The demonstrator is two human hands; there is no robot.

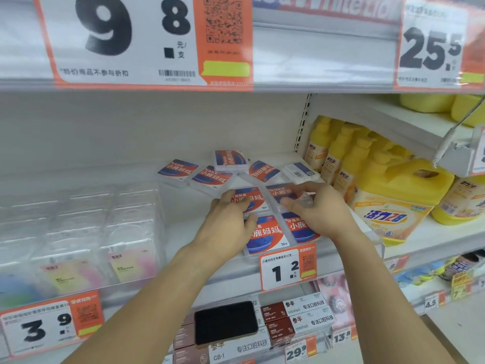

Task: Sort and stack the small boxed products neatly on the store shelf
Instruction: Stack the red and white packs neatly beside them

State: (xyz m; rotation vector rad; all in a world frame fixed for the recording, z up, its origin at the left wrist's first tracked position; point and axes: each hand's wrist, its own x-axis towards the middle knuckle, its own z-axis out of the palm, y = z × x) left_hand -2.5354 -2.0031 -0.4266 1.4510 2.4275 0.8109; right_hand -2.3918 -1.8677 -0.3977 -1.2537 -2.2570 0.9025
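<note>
Small clear boxes with red-and-blue labels lie on the white shelf (189, 232). Two front boxes (265, 236) sit side by side near the shelf edge, with two more behind them. My left hand (228, 219) rests on the left middle box (252, 199), fingers curled on its near edge. My right hand (319, 206) grips the right middle box (282, 193) with thumb and fingers. Further back, several boxes (210, 177) lie scattered at odd angles, one (231, 158) stacked atop others and one (300, 170) showing its white barcode side.
Clear plastic packs (78, 232) fill the shelf at left. Yellow bottles and a large yellow jug (393, 200) crowd the right. A 1.2 price tag (287, 269) hangs below the front boxes. A black sponge-like pad (225, 323) and brown boxes sit on the lower shelf.
</note>
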